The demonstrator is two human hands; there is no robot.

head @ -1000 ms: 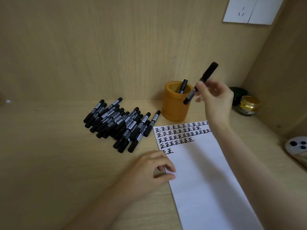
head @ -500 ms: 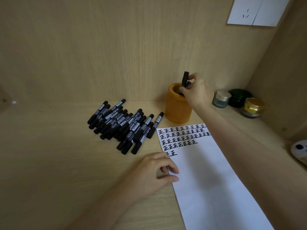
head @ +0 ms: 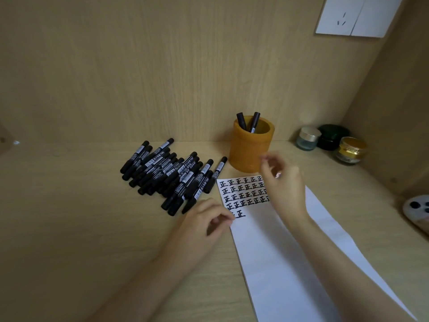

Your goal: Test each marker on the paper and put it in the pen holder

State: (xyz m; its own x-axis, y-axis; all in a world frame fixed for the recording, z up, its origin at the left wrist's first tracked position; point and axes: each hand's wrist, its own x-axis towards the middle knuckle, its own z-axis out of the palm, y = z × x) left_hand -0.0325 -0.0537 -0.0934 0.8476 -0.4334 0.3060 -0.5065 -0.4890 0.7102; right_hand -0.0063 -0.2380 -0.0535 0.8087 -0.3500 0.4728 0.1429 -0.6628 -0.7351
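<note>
An orange pen holder [head: 249,151] stands at the back of the desk with two black markers [head: 248,122] sticking out of it. A pile of several black markers [head: 173,174] lies to its left. The white paper [head: 278,252] carries rows of black test marks at its top. My right hand [head: 282,180] hovers over the paper's top, just in front of the holder, fingers loosely curled and holding nothing. My left hand [head: 206,220] rests on the paper's left edge, next to the near end of the marker pile, fingers curled.
Three small jars [head: 332,141] stand in the back right corner. A white object with dark spots [head: 416,209] lies at the right edge. A wall socket [head: 355,16] is above. Wooden walls close the back and right.
My right hand has let go of the marker into the pen holder and drawn back toward me over the paper. The left hand has stayed on the paper's edge.
</note>
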